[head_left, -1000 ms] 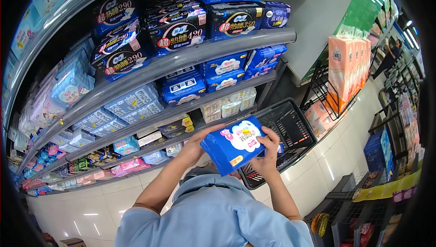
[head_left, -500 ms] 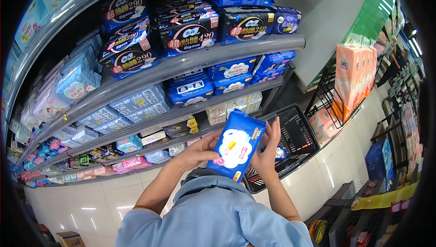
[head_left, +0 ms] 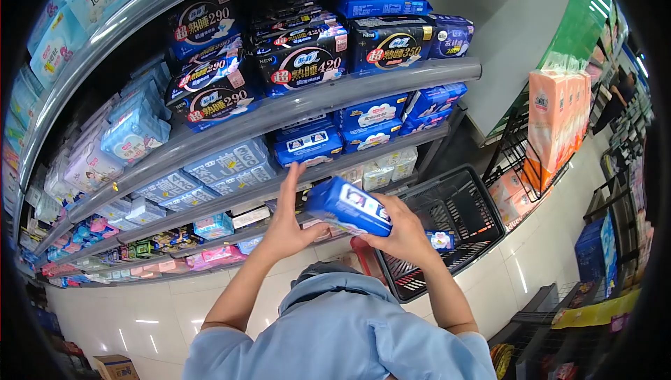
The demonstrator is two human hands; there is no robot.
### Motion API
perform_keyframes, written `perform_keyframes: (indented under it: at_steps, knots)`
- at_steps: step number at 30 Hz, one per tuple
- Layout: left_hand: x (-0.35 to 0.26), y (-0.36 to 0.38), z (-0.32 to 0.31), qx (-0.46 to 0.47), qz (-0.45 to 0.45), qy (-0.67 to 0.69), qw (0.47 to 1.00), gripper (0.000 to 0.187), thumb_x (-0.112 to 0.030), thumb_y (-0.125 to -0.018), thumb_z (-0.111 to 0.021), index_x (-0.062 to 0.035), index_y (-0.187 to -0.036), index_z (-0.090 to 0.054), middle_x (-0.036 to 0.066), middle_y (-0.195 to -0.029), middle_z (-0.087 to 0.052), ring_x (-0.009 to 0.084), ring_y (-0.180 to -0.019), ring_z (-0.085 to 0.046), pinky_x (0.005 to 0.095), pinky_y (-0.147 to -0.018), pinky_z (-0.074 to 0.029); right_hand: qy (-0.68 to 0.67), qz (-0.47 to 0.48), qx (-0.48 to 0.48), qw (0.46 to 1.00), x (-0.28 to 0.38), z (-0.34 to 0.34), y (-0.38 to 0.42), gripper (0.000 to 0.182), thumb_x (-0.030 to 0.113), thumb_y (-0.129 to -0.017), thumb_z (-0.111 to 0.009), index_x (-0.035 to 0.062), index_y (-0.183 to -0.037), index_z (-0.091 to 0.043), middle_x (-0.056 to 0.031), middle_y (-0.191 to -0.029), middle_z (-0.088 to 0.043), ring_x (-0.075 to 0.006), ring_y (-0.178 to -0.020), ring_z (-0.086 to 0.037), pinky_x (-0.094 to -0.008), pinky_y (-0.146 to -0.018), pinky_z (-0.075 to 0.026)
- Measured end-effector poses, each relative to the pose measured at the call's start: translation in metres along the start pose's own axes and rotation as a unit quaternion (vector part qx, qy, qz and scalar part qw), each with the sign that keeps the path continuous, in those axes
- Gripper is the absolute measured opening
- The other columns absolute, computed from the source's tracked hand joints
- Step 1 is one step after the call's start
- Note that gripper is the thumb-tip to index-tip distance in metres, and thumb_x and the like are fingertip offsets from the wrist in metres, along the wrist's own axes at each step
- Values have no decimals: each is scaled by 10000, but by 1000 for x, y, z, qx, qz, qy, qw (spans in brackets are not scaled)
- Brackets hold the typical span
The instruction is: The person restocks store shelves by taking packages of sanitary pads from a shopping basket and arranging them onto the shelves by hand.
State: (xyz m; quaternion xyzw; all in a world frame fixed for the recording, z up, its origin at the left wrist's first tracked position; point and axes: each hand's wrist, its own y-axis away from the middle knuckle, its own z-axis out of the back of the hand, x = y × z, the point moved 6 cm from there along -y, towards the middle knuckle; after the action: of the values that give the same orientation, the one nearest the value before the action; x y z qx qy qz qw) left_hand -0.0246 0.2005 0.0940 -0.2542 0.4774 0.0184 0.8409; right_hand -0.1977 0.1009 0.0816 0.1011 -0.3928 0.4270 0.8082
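Observation:
A blue pack of sanitary pads (head_left: 347, 205) is tilted in front of my chest, with a narrow side bearing white picture panels turned up. My right hand (head_left: 404, 232) grips its right end, thumb underneath and fingers over the top. Just left of the pack is my left hand (head_left: 288, 221), open with thumb and fingers spread, apart from the pack or barely beside it. Below and to the right stands a black shopping basket (head_left: 493, 207). A similar blue pack (head_left: 440, 240) lies inside it, partly hidden by my right wrist.
Shelves with grey front edges (head_left: 391, 81) curve along the left and ahead, stocked with black pad packs (head_left: 302, 60), blue packs (head_left: 307, 146) and light-blue packs (head_left: 136, 132). A wire rack (head_left: 521, 149) holding orange-and-white tissue packs (head_left: 552, 114) stands at right. The floor is tiled.
The pack has turned from its broad printed face to a narrow side. My left hand has come off it and opened to the left; my right hand now grips its right end.

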Motion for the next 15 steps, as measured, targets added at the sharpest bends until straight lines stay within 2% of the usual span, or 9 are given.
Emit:
perform_keyframes:
  at_steps: [1, 2, 5, 7, 8, 11, 12, 14, 15]
  knots:
    - [-19, -7, 8, 43, -48, -163, 984, 822, -141, -657, -746, -82, -1358, -321, 153, -1316, -404, 331, -1259, -350, 470, -1060, -256, 42, 17, 8, 999, 6, 1, -6, 651, 196, -640, -751, 81, -1221, -479, -134, -1099, -547, -304, -1022, -546, -361, -836, -472]
    - [-30, -8, 7, 86, -96, -320, 939, 812, -158, -647, -750, -89, -1349, -349, 153, -1307, -410, 341, -1256, -348, 482, -1064, -243, 84, 33, 17, 996, 13, -1, -11, 653, 194, -632, -747, 89, -1220, -482, -126, -1087, -549, -307, -1013, -544, -371, -829, -475]
    - [-36, -6, -11, 170, -129, -384, 899, 766, -151, -609, -744, -73, -1300, -422, 136, -1229, -455, 332, -1208, -390, 498, -1069, -221, 122, 90, 15, 988, 25, -9, -23, 660, 177, -625, -722, 94, -1231, -475, -96, -1098, -528, -292, -1028, -516, -391, -824, -477]
    - [-25, -11, -7, 148, -117, -384, 904, 713, -103, -609, -722, -53, -1264, -445, 126, -1143, -488, 299, -1138, -439, 499, -1057, -239, 120, 121, 4, 985, 29, -15, -28, 660, 153, -638, -711, 91, -1245, -459, -96, -1136, -507, -287, -1045, -497, -398, -829, -478]
    - [-23, -16, -2, 135, -105, -389, 905, 701, -98, -603, -724, -53, -1249, -456, 126, -1135, -490, 299, -1125, -447, 498, -1058, -244, 72, 120, -10, 990, 28, -16, -29, 666, 139, -673, -699, 70, -1276, -425, -142, -1227, -451, -324, -1115, -454, -417, -901, -438]
    - [-23, -32, 14, 54, -89, -409, 907, 670, -53, -625, -709, -26, -1241, -446, 164, -1135, -477, 337, -1075, -456, 462, -986, -315, 60, 124, -158, 978, 20, -3, -24, 677, 146, -711, -689, 57, -1310, -385, -195, -1307, -373, -374, -1169, -408, -426, -975, -377]
    - [-20, -36, 20, 17, -80, -414, 907, 670, -47, -632, -708, -21, -1245, -439, 175, -1135, -472, 348, -1068, -455, 454, -963, -328, 25, 99, -150, 983, 11, -3, -20, 679, 148, -738, -679, 49, -1328, -358, -223, -1342, -326, -405, -1201, -372, -430, -1003, -343]
    - [-13, -45, 27, -45, -84, -434, 896, 662, -26, -660, -697, -1, -1257, -414, 215, -1138, -454, 385, -1039, -449, 440, -890, -352, -24, 63, -156, 986, -9, -8, -11, 649, 126, -741, -671, 38, -1312, -376, -221, -1326, -348, -397, -1203, -381, -418, -994, -353]
    - [-9, -50, 27, -54, -80, -459, 883, 653, -40, -677, -696, 13, -1261, -407, 224, -1147, -444, 387, -1048, -445, 446, -903, -348, -42, 43, -148, 987, -19, -12, -6, 634, 119, -744, -667, 35, -1305, -383, -223, -1324, -353, -395, -1205, -383, -414, -993, -356]
